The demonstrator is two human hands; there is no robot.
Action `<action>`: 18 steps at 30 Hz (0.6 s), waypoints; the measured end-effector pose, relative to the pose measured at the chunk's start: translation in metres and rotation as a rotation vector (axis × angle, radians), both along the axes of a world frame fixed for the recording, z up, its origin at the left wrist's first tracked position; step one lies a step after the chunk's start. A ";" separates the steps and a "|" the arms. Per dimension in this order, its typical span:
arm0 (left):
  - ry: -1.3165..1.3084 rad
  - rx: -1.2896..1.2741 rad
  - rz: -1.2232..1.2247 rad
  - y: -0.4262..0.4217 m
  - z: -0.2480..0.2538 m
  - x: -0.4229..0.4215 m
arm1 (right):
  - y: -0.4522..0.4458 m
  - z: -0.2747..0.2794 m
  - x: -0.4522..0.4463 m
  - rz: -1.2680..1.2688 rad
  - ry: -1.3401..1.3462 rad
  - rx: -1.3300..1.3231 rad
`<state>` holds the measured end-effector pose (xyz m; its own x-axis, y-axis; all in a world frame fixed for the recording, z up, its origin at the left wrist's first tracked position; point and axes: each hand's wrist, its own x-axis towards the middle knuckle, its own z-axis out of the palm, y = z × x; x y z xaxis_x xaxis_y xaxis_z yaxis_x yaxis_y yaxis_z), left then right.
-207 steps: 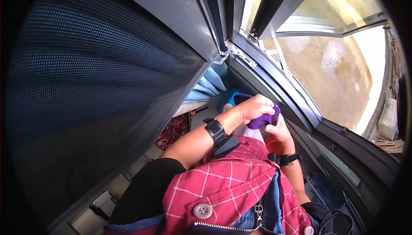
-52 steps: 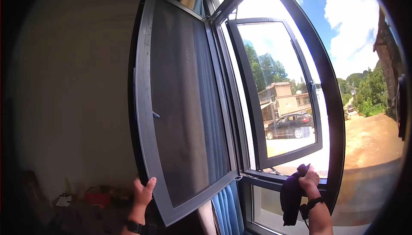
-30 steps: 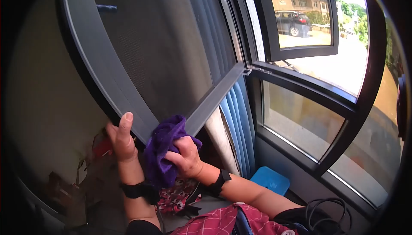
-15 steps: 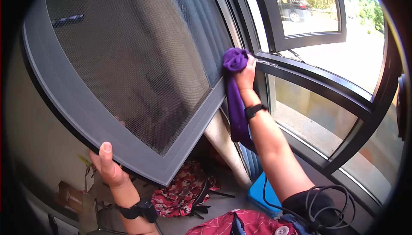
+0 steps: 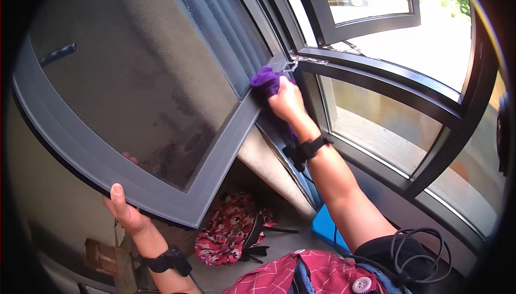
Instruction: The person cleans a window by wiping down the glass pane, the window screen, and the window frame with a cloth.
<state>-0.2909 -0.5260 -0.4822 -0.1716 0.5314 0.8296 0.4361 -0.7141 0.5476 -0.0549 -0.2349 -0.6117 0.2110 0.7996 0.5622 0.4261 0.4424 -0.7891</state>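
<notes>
A grey-framed mesh screen (image 5: 215, 178) stands swung open on the left. My left hand (image 5: 127, 212) grips its lower outer edge, thumb on the near face of the frame and fingers behind. Bunched purple cloth (image 5: 265, 81) is in my right hand (image 5: 287, 99), pressed on the bottom rail of the screen close to the hinge corner. Part of the cloth hangs down below that hand. Just right of it is the metal hinge (image 5: 309, 60) on the dark window frame (image 5: 376, 84).
An outward-opened glass sash (image 5: 371, 25) is at the top right, with a parked car outside. Below the screen are a blue and beige curtain (image 5: 277, 165), a red patterned backpack (image 5: 228, 229) and a blue object (image 5: 328, 228). Black cable (image 5: 422, 253) loops by my right upper arm.
The purple cloth went from the window side to the screen's lower corner, then along the bottom rail to the hinge end. It is now slightly back from there. My left hand stays on the screen.
</notes>
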 end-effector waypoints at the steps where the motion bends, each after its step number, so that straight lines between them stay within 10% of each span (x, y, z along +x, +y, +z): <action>1: 0.002 0.000 -0.010 0.002 0.001 0.003 | -0.022 -0.006 -0.008 0.067 0.039 0.043; 10: -0.029 0.031 -0.029 -0.001 0.004 0.006 | -0.157 -0.027 -0.040 0.423 0.017 0.427; 18: -0.067 0.045 0.097 0.000 0.005 0.016 | 0.037 0.031 0.020 -0.099 0.112 -0.269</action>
